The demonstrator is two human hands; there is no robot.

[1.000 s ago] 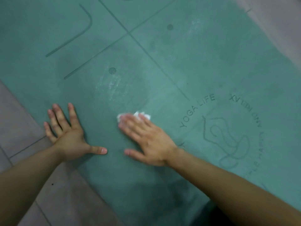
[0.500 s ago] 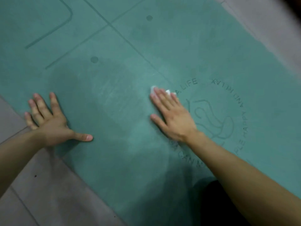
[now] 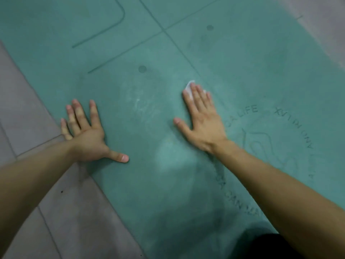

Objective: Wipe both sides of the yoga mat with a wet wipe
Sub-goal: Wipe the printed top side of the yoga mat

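A teal yoga mat lies flat on the floor and fills most of the view, with guide lines, dots and a round printed logo at the right. My right hand lies flat on the mat with straight fingers, pressing a white wet wipe that shows only past the fingertips. My left hand rests flat with spread fingers at the mat's left edge, partly over the floor. Damp streaks mark the mat between the hands.
Grey floor tiles run along the mat's left edge and down to the bottom left. More pale floor shows at the top right corner. Something dark sits at the bottom edge under my right arm.
My right hand slid the wipe across the mat from near the left hand towards the logo, then a little farther up. The left hand stayed planted at the mat's edge.
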